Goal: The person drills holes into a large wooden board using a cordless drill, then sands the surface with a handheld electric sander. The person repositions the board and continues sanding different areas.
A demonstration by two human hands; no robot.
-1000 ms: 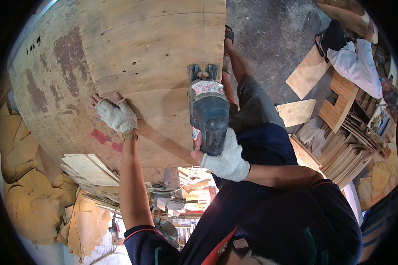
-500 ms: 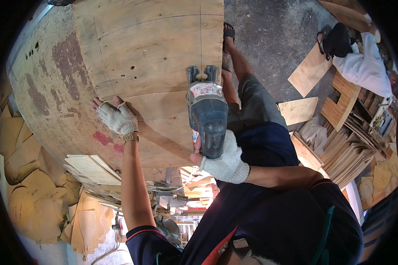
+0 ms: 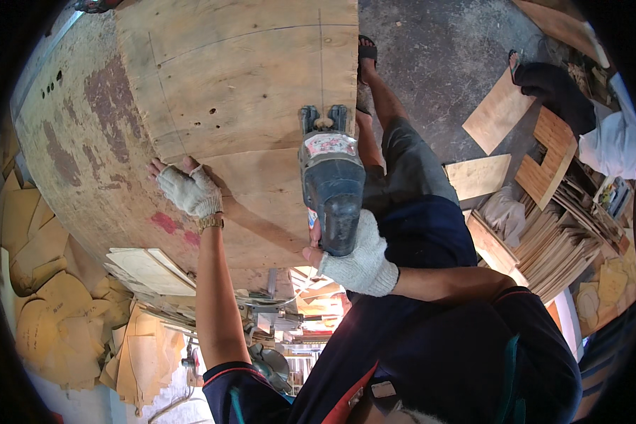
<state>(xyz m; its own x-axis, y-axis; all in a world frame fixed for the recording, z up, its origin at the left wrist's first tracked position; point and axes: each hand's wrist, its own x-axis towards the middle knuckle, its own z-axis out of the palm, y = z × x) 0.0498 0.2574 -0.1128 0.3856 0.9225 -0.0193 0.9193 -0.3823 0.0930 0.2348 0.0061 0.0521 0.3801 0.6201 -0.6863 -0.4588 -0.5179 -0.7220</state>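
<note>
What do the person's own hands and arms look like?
Left hand and right hand wear off-white knit gloves; left fingertips are bare. Gold-toned wristband on the left. Short, dark navy, red-edged sleeves.

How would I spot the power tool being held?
Start with the plywood sheet at the top centre. Near its lower right edge, the gloved right hand grips the power tool. Unlike the sheet, it's bulky and dark, with a pale label.
</note>
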